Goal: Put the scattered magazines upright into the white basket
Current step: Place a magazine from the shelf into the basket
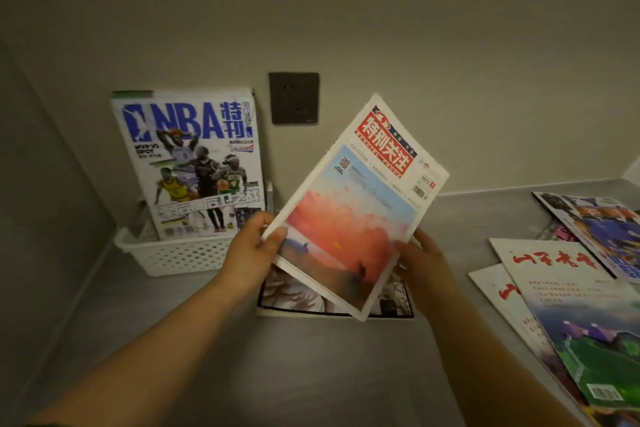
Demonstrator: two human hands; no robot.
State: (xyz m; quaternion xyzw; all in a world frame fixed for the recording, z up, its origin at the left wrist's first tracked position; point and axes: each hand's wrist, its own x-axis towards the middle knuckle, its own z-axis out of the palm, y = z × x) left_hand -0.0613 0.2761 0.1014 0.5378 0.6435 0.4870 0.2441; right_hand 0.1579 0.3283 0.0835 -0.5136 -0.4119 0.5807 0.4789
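Observation:
A magazine with a red title block and a pink sky cover (349, 215) is held tilted above the counter, its top leaning right. My left hand (252, 246) grips its lower left edge and my right hand (424, 263) holds its lower right edge. The white perforated basket (173, 255) stands at the back left against the wall. An NBA magazine (194, 166) stands upright in it. Under the held magazine a black-and-white magazine (304, 302) lies flat. At the right, several more magazines lie flat, among them one with red script and a green landscape (575, 315) and a blue one (602, 229).
The grey counter (311, 374) runs from the left wall to the right. A dark wall socket (294, 97) sits on the back wall, just right of the basket and above the held magazine.

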